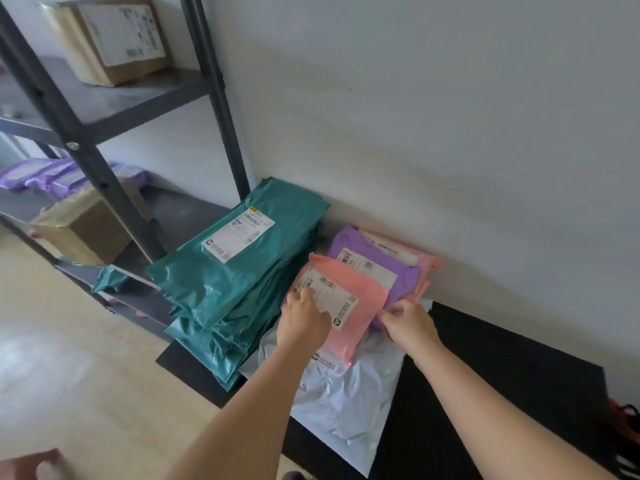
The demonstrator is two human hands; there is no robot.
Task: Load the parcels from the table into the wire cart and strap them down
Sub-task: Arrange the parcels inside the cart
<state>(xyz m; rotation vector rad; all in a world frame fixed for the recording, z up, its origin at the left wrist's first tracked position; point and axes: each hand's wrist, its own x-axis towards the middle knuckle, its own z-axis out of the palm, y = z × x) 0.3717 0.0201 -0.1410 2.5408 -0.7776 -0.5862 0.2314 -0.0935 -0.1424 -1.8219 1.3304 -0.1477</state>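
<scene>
In the head view, the pink mailer (360, 299) lay on top of a pile on the black table (512, 386), held between both hands. The left hand (303, 318) curled its fingers over the mailer's left edge, partly on the label. The right hand (408, 322) pinched its right edge (thumb against forefinger). A purple mailer (398, 268) and a white mailer (349, 403) lay beneath, with a stack of green mailers (228, 278) just beside them on the left.

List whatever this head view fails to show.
Wire cart: outside the head view.
Label text on the pink plastic mailer: too small, partly under the left hand.
Left hand's grip: fingers hidden behind its back.
Teal plastic mailer stack: count lost in overlapping layers.
</scene>
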